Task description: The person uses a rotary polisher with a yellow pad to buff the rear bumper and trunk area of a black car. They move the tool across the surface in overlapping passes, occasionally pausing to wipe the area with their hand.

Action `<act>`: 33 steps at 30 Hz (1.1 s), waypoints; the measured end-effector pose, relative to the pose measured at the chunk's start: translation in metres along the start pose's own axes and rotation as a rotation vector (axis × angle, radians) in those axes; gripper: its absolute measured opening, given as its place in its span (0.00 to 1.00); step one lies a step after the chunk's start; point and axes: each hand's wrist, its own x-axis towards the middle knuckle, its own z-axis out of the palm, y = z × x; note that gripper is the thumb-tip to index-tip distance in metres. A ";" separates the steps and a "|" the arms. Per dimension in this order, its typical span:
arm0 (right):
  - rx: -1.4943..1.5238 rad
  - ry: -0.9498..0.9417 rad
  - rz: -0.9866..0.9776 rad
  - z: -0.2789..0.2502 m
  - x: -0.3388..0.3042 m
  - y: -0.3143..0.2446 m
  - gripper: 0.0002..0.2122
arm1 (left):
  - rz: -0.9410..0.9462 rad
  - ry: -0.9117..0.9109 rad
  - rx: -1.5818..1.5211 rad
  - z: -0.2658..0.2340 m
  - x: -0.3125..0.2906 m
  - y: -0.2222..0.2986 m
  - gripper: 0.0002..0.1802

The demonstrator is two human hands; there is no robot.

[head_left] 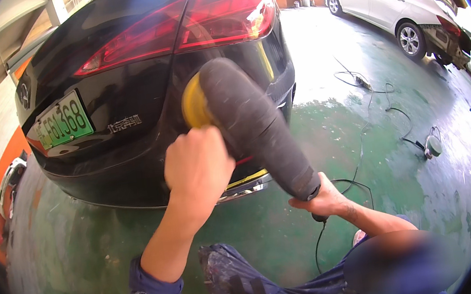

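Note:
A dark power polisher (256,124) with a yellow pad (194,100) is held up at the rear of a black car (143,105). The pad faces the bodywork below the red tail light (221,18); whether it touches cannot be told. My left hand (199,162) is closed at the polisher's front end, its fingertips hidden from view. At the tool's back end my right hand (325,196) wraps round the grip. Some blur lies over the polisher and my left hand.
A power cord (317,248) hangs below my right hand. More cable (389,94) winds across the green floor (333,136), near another corded tool (433,146) at right. A white car (382,5) without its rear bumper stands farther back. Yellow tape (248,178) edges the black car's lower trim.

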 end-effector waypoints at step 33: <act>0.399 0.012 0.247 -0.032 0.016 0.013 0.10 | 0.193 -0.052 0.125 -0.002 0.085 0.078 0.06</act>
